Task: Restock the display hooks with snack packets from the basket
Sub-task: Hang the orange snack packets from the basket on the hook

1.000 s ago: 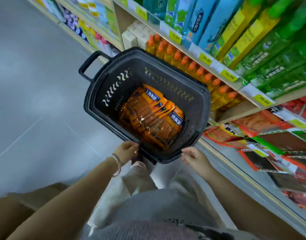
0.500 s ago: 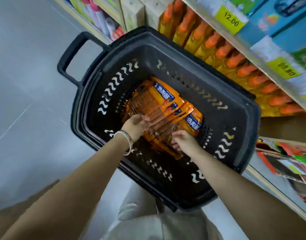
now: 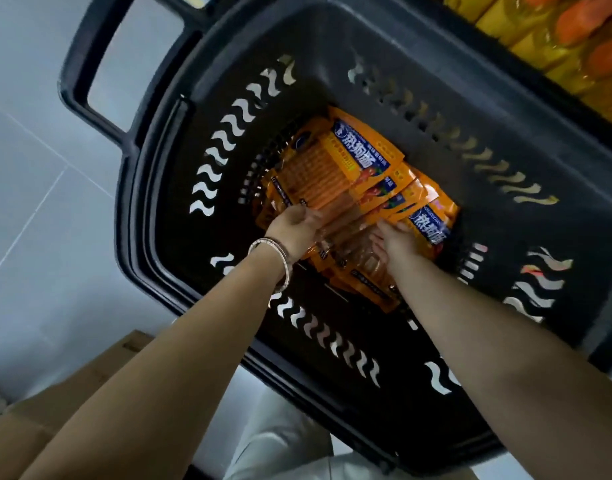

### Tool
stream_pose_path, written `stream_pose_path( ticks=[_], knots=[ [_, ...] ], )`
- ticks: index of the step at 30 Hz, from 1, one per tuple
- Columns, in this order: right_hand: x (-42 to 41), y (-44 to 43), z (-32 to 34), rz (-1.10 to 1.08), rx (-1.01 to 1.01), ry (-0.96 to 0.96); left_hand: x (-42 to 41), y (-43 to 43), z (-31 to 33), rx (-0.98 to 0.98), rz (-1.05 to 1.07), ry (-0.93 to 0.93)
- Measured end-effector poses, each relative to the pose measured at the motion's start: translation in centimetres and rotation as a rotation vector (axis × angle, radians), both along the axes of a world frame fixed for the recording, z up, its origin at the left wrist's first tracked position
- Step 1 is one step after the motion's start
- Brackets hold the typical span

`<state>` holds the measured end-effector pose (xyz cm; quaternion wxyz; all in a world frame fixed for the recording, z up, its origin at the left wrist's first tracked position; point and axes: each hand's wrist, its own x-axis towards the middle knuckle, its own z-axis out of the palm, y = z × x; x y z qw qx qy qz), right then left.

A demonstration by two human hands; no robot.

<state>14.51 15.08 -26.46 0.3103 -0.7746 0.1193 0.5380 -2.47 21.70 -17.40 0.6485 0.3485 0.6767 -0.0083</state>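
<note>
A black plastic basket stands on the floor and fills most of the head view. At its bottom lies a fanned pile of orange snack packets with blue labels. Both my arms reach down into the basket. My left hand, a bracelet on its wrist, grips the near left edge of the pile. On the pile's right side, my right hand holds the near ends of the packets, its fingers tucked among them. The lower packets are partly hidden under my hands.
Orange-capped yellow bottles line a low shelf at the upper right, just behind the basket. The basket's handle sticks out to the left over grey floor tiles. A brown cardboard box sits at the lower left.
The camera has dropped closer to the basket. My hands went from the basket's near rim down onto the packets, and now they close round the pile's near ends.
</note>
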Motion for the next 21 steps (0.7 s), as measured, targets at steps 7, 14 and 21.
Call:
stream_pose_path(
  ticks=[7,14,21],
  knots=[
    [-0.6,-3.2,5.3,0.15,0.14,-0.261,0.2,-0.4,0.9,-0.026,0.029,-0.016],
    [1.1,-5.4,13.1,0.04,0.338,-0.198,-0.3,-1.0,1.4,-0.02,-0.007,-0.038],
    [0.6,-2.3,14.7,-0.046,0.477,0.214,0.1,-0.6,1.6,-0.023,-0.092,-0.176]
  ],
)
